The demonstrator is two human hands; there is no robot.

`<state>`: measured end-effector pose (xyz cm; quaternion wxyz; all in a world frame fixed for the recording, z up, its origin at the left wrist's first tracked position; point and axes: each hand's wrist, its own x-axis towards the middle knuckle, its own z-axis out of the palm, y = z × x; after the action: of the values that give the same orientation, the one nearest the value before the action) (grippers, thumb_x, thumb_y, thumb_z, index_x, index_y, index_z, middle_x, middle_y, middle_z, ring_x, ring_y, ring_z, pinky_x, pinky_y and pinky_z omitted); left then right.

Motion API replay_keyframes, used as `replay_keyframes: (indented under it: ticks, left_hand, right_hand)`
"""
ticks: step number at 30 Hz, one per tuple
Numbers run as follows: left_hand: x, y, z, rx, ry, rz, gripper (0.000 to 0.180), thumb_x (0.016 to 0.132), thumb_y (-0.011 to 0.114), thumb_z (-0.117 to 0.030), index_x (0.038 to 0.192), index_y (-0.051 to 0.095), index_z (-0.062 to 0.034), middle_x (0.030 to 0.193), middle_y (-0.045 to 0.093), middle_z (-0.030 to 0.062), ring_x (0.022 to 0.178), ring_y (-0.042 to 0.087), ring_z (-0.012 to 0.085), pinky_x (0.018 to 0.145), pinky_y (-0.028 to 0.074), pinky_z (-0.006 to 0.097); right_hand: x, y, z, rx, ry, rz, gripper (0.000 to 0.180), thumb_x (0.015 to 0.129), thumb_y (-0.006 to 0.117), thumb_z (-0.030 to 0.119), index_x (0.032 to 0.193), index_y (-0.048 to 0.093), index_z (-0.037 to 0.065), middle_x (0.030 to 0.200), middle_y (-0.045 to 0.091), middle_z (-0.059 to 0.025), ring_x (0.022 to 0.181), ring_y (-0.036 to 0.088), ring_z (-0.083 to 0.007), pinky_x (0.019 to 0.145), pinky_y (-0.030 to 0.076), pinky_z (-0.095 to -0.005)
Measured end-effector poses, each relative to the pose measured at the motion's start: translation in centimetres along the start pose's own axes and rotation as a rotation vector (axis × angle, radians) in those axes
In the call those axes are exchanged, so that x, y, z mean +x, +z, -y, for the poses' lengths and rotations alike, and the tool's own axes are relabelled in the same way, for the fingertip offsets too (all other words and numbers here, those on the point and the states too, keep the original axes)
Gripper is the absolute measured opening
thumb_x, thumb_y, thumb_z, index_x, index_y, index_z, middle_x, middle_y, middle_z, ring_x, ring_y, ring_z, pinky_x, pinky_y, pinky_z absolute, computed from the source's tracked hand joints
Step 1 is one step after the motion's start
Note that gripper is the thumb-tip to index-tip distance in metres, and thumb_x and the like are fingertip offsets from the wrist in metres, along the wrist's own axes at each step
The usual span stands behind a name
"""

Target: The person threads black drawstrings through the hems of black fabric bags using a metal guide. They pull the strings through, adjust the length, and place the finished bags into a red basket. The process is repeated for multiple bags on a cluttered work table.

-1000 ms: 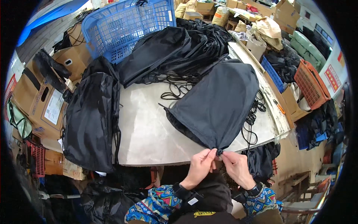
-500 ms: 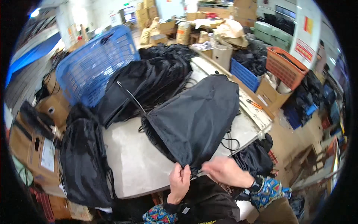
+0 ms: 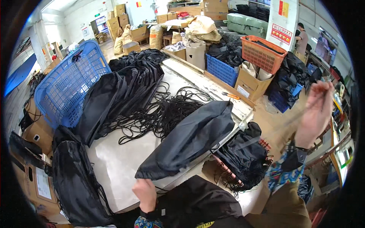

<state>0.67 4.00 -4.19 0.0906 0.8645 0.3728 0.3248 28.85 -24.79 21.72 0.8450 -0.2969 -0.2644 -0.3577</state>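
A black fabric drawstring bag (image 3: 190,140) lies slantwise across the near side of the table. My left hand (image 3: 145,193) is closed on its near left corner at the table's front edge. Far out to the right, my right hand (image 3: 316,114) is raised with its fingers pinched together. From it a thin blurred strand (image 3: 283,128) slants down toward the bag; motion smear hides whether it is cord, rod or both. Beyond the bag lies a tangle of black cords (image 3: 178,110), next to a pile of black bags (image 3: 125,87).
Another stack of black bags (image 3: 76,178) hangs over the table's left edge. A blue plastic basket (image 3: 72,83) leans behind it. Right of the table, a red crate holds black bags (image 3: 243,155). An orange-handled tool (image 3: 231,95) lies on the far right edge.
My right hand has swung from beside my left hand up and far right. The bag has narrowed and dropped lower, uncovering the cords. The metal rod at its opening no longer shows there. The view has shifted right.
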Motion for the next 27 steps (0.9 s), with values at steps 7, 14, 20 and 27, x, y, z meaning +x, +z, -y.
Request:
replay_keyframes:
  ticks: [7,14,20,27]
  left_hand:
    - [3.2,-3.7,-6.5,-0.055,0.084,-0.402,0.065,0.067,0.076,-0.014,0.118,0.040,0.0042,0.121,0.043,0.0256,0.108,0.044,0.0437,0.091,0.037,0.050]
    - [13.5,-2.2,-11.1,-0.213,0.255,-0.501,0.093,0.067,0.079,-0.012,0.141,0.023,0.0000,0.138,0.028,0.0225,0.126,0.031,0.0387,0.104,0.024,0.049]
    - [17.6,-1.5,-12.1,-0.629,0.259,-0.157,0.032,0.090,0.060,-0.023,0.107,0.058,0.0038,0.084,0.063,0.0220,0.072,0.061,0.0344,0.071,0.048,0.037]
    - [15.1,-1.4,5.8,-1.511,-0.739,-0.577,0.071,0.093,0.040,-0.057,0.109,0.058,0.0090,0.108,0.062,0.0179,0.090,0.061,0.0283,0.078,0.049,0.036]
  right_hand:
    - [-3.9,-1.2,1.1,-0.015,0.028,0.258,0.022,0.100,0.042,0.025,0.106,0.051,0.006,0.077,0.047,-0.0015,0.060,0.043,-0.0122,0.057,0.037,-0.0271]
    - [-6.1,-0.5,1.2,-0.349,-0.253,0.350,0.030,0.100,0.038,0.034,0.092,0.046,0.006,0.072,0.042,-0.0014,0.057,0.041,-0.0108,0.051,0.039,-0.0257]
    - [-5.4,-5.2,1.6,-0.755,-0.070,0.550,0.033,0.098,0.047,0.030,0.097,0.062,0.000,0.077,0.047,0.0005,0.061,0.038,-0.0042,0.050,0.029,-0.0193]
    - [2.7,-14.7,-5.9,-0.346,0.512,-0.095,0.031,0.096,0.052,0.022,0.119,0.055,0.002,0.066,0.035,0.0100,0.051,0.030,0.0004,0.043,0.022,-0.0167]
